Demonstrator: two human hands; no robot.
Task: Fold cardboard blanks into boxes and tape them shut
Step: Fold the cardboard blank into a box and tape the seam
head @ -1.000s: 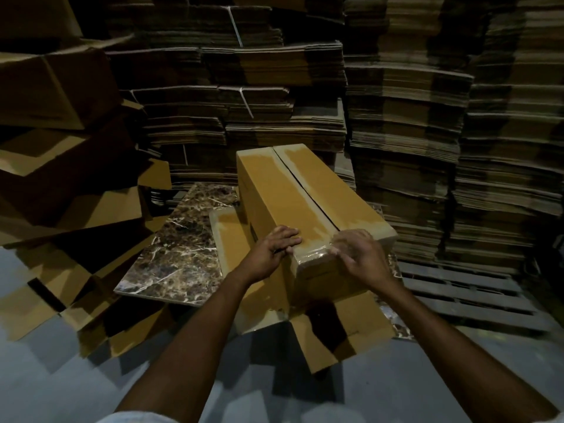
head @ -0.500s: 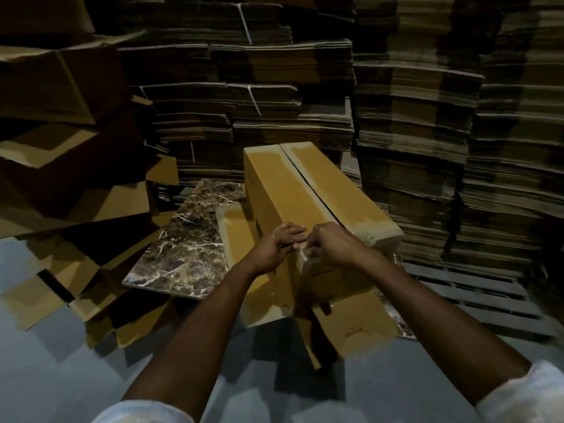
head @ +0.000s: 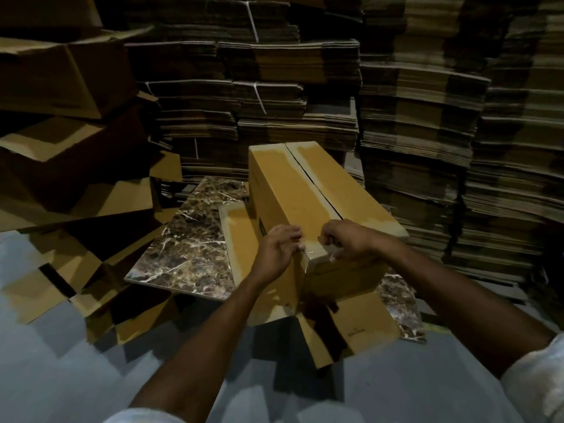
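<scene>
Many tall stacks of flattened brown cardboard blanks [head: 305, 87] fill the back and right, some bundles tied with white strapping, and a heap of folded-up brown cartons [head: 61, 80] leans at the left over the smooth grey floor [head: 61, 377]. Beside that heap lies the brown marble-patterned desk [head: 189, 248], low to the floor. On it stands the long brown cardboard box [head: 299, 190], lengthwise away from the person, its two top flaps meeting along a dark, open centre seam and its lower flaps splayed out on the desk to the left and toward the camera. Both forearms reach in to its near end, with a white sleeve [head: 537, 380] showing at the lower right. The left hand [head: 277, 251] grips the near left top corner, its fingers [head: 293, 236] bent over the edge. The right hand [head: 348, 239] grips the near top edge, knuckles curled on top and thumb down on the end face. Between them a short strip of glossy clear tape [head: 314, 254] wraps over that edge. Half a second ago the two hands were touching over this spot; now they sit just apart and the tape shows. A second ago the right hand lay flatter and farther to the right. The box itself has not shifted on the desk.
</scene>
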